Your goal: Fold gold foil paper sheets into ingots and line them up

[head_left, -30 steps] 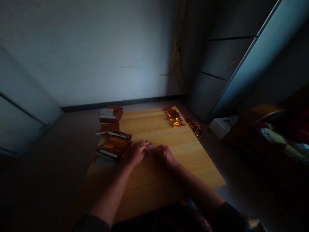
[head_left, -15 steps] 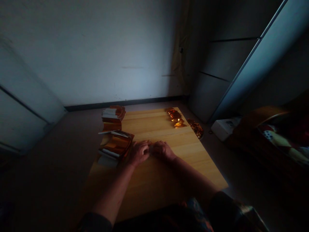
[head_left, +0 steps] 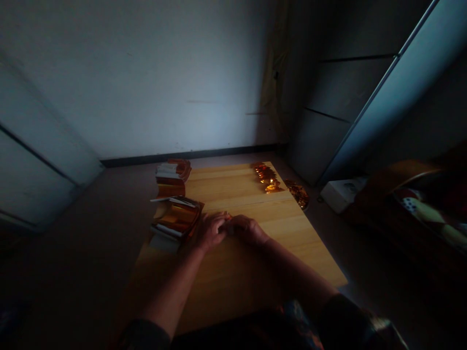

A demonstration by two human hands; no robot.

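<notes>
My left hand (head_left: pixel 212 230) and my right hand (head_left: pixel 250 228) meet over the middle of the wooden table, fingers curled in and fingertips touching. Between them shows a small orange glint of foil paper (head_left: pixel 229 217); most of it is hidden by my fingers. Close beside my left hand lies a stack of shiny orange-gold foil paper sheets (head_left: pixel 181 217) with pale backs, curling up at the edges. Behind it is a second curled stack of foil paper (head_left: pixel 171 187). At the far right corner stands a row of folded gold foil pieces (head_left: pixel 268 179).
The low wooden table (head_left: pixel 292 233) stands before a pale wall (head_left: pixel 164 87). More gold foil pieces (head_left: pixel 298 194) lie beyond its right edge, low down. A white box (head_left: pixel 339 194) sits on the floor near a dark wooden seat (head_left: pixel 404 177). A tall cabinet (head_left: pixel 328 126) rises at the right.
My hands stay at the same spot, fingers shifting slightly; my right hand is more arched, and an orange glint now shows between the fingertips. The view has moved slightly.
</notes>
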